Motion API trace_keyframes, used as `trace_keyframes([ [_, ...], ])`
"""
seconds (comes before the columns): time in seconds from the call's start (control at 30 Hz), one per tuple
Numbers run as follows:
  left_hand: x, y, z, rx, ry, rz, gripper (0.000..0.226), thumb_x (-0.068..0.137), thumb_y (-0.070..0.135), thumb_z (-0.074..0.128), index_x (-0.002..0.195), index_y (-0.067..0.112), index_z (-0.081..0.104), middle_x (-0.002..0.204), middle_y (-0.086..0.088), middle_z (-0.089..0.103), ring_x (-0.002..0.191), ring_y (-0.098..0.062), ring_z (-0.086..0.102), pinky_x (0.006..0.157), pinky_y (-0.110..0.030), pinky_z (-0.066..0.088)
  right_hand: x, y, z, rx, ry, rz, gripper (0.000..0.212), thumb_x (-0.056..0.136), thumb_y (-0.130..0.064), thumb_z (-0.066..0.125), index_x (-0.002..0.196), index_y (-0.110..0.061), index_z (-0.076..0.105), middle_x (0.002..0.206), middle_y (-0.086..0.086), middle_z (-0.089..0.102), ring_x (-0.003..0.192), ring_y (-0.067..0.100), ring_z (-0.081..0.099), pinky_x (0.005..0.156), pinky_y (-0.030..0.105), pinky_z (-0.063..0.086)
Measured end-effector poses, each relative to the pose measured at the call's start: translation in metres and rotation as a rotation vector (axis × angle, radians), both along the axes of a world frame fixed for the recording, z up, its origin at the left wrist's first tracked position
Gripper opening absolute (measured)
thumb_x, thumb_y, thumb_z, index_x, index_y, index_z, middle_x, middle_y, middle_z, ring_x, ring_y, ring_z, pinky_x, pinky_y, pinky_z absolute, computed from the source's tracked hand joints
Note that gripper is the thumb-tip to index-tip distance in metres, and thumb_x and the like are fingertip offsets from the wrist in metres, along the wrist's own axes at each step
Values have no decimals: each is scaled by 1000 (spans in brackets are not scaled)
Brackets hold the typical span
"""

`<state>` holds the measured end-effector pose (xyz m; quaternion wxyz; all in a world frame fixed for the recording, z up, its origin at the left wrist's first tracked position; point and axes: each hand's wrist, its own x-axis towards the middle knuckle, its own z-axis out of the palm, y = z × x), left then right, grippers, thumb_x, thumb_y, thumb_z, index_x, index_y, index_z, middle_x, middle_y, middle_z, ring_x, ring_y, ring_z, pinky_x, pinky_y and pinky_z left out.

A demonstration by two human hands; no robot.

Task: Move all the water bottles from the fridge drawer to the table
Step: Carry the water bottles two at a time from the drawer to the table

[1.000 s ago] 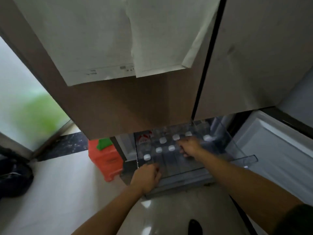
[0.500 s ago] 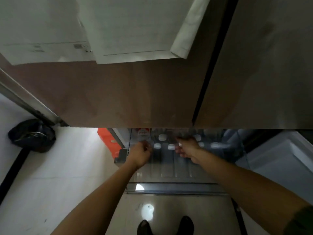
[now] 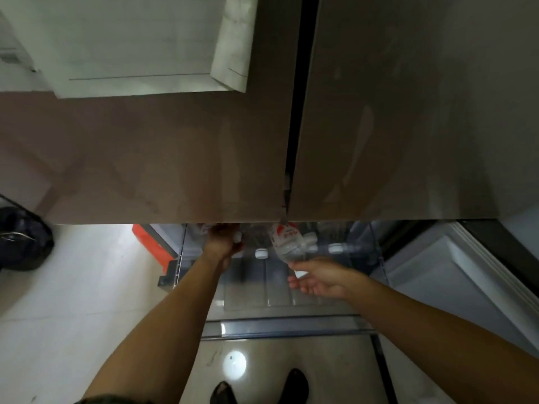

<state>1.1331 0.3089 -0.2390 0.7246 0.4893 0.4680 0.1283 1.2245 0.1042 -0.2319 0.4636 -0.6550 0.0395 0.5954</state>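
My right hand (image 3: 318,279) pinched the clear red-labelled water bottle (image 3: 287,242) by its neck (thin hold); tilted, it risked slipping into the transparent fridge drawer (image 3: 250,293).

Two fridge doors (image 3: 175,156) fill the upper frame, with paper sheets (image 3: 131,39) on the left one. Below them, the open drawer (image 3: 277,328) occupies lower centre, with bottles (image 3: 261,253) standing at its far end. The left hand (image 3: 223,240) is at the drawer's upper left. The right hand (image 3: 318,277) holds a tilted bottle (image 3: 287,240) at centre. A box (image 3: 148,237) lies left of the drawer, and a bag (image 3: 23,240) at the left edge.
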Motion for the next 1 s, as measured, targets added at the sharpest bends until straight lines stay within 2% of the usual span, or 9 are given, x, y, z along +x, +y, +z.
trace_keyframes([
  [0.07, -9, -2, 7, 32, -14, 65, 6, 95, 15, 56, 89, 16, 55, 81, -6, 56, 66, -15, 54, 51, -25, 50, 3, -8, -3, 31, 98, -109, 35, 93, -26, 60, 120, -4, 57, 98, 16, 67, 81, 23, 66, 64, 25, 48],
  [0.17, -25, -4, 24, 174, -15, 138, 9, 95, 20, 56, 101, 13, 53, 82, -10, 56, 58, -15, 49, 46, -25, 45, 6, -10, -7, 72, 173, -337, 48, 89, -47, 61, 114, -6, 59, 103, 18, 65, 83, 26, 64, 57, 27, 51],
  [0.23, -34, -7, 36, 240, 13, 178, 21, 96, 22, 54, 113, 10, 49, 90, -13, 57, 57, -16, 48, 47, -27, 43, 4, -5, -10, 88, 142, -401, 48, 90, -49, 57, 116, -9, 58, 85, 14, 64, 64, 18, 58, 45, 23, 45],
  [0.33, -47, -18, 46, 319, 95, 181, 22, 99, 27, 48, 112, 10, 42, 77, -8, 52, 54, -15, 45, 45, -27, 39, -5, 9, -9, 94, 38, -482, 40, 94, -46, 53, 115, -11, 56, 61, 5, 53, 43, 11, 41, 35, 21, 30],
  [0.53, -76, -31, 62, 479, 212, 176, 15, 99, 27, 45, 107, 14, 44, 94, -10, 57, 83, -27, 59, 76, -39, 54, -20, 7, 17, 19, -285, -570, 31, 94, -39, 57, 88, -9, 56, 59, 5, 48, 35, 10, 34, 29, 17, 23],
  [0.67, -93, -31, 83, 625, 251, 115, 15, 97, 25, 48, 103, 11, 48, 90, -8, 56, 85, -27, 57, 82, -39, 50, -21, -7, 39, -40, -563, -506, 34, 87, -37, 57, 75, -6, 59, 64, 10, 57, 52, 24, 48, 45, 28, 35],
  [0.8, -125, -38, 110, 759, 251, 27, 13, 97, 24, 49, 98, 11, 48, 83, -2, 53, 73, -14, 53, 63, -27, 47, -36, -24, 72, -79, -785, -405, 36, 86, -35, 53, 87, -2, 67, 84, 16, 66, 79, 33, 61, 65, 33, 42],
  [0.93, -170, -43, 143, 875, 223, -43, 17, 97, 27, 48, 103, 11, 47, 93, -8, 56, 72, -15, 54, 63, -28, 42, -76, -43, 112, -45, -988, -352, 32, 90, -25, 50, 61, -13, 58, 79, 13, 62, 78, 29, 58, 67, 36, 41],
  [1.0, -196, -45, 161, 973, 241, -51, 21, 96, 28, 48, 102, 8, 52, 94, -10, 59, 73, -20, 55, 58, -27, 37, -97, -49, 133, -37, -1076, -308, 30, 89, -28, 50, 64, -15, 61, 82, 14, 65, 82, 33, 61, 68, 37, 43],
])
